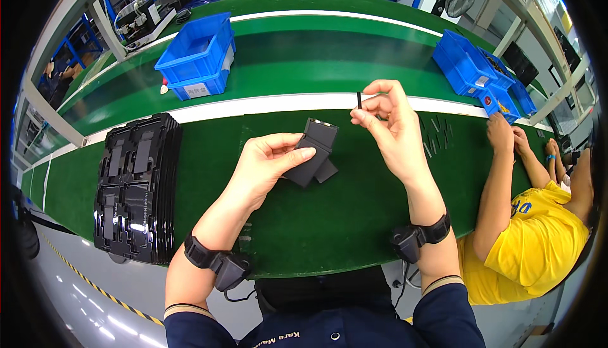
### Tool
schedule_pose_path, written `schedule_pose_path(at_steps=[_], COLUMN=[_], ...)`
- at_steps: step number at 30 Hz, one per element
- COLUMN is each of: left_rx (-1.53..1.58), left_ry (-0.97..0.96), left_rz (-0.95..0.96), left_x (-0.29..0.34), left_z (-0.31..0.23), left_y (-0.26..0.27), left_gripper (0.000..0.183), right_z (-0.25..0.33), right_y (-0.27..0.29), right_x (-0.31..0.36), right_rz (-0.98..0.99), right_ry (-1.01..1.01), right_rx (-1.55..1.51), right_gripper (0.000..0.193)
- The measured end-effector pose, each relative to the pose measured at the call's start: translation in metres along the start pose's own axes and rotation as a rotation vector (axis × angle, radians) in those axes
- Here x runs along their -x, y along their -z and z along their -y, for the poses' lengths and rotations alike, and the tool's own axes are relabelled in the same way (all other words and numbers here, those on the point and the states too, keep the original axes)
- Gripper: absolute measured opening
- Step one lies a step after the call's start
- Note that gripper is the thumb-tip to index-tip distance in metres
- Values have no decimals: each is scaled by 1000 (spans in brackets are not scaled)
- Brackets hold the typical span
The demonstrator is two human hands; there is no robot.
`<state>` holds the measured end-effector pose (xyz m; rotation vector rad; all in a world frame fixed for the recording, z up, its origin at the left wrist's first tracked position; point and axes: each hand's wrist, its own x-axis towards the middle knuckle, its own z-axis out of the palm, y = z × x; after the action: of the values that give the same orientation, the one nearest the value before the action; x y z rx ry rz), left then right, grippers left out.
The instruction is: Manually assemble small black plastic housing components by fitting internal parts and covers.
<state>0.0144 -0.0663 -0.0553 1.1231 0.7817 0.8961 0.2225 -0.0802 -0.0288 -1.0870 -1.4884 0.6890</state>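
My left hand (263,161) is closed on a flat black rectangular part (311,153), pinched between thumb and fingers above the green work surface. Small pale marks show along the part's far end, and another dark flat piece (326,171) juts out beneath it. Farther right and a little higher, my right hand (389,117) pinches a short thin black strip (359,100) upright between thumb and fingertips. The strip is apart from the black part. Several thin narrow strips (437,138) lie scattered on the surface to the right of my right hand.
A stack of black moulded trays (136,189) stands at the left, dark parts in its top one. Beyond the white ledge sit stacked blue bins (196,56), with more blue bins (465,63) at the right. A co-worker in a yellow shirt (532,240) works close on my right.
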Motion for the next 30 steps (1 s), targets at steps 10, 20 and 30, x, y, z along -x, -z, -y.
schedule_pose_path(at_steps=[10, 20, 30], left_rx=[-72, -93, -218], left_ry=[-94, -108, -14], left_rz=[-10, 0, 103], left_x=[-1, 1, 3], left_z=[7, 8, 2], left_y=[-3, -3, -4], left_gripper=[29, 28, 25], right_z=[-3, -6, -4], right_y=[-8, -9, 10], right_x=[5, 8, -1], right_rz=[53, 105, 405], right_ry=[23, -134, -459], right_rx=[103, -1, -90], right_gripper=[11, 12, 20])
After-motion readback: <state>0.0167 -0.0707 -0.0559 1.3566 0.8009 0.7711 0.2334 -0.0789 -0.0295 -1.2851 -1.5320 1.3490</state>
